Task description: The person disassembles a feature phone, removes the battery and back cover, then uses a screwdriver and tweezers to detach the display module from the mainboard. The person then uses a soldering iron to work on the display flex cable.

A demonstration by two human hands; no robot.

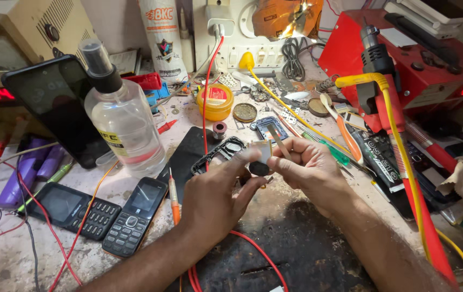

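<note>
Metal part point(264, 152) (small, squarish) between hands point(215, 189)

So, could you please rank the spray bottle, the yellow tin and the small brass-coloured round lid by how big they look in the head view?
1. Spray bottle, by far the largest, though it also stands nearer the camera.
2. Yellow tin.
3. Round lid, a little smaller than the tin beside it.

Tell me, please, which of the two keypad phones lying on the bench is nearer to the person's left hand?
The right-hand keypad phone, lying close beside the left hand and next to the orange-handled tool. The other keypad phone lies farther left, crossed by a red wire.
</note>
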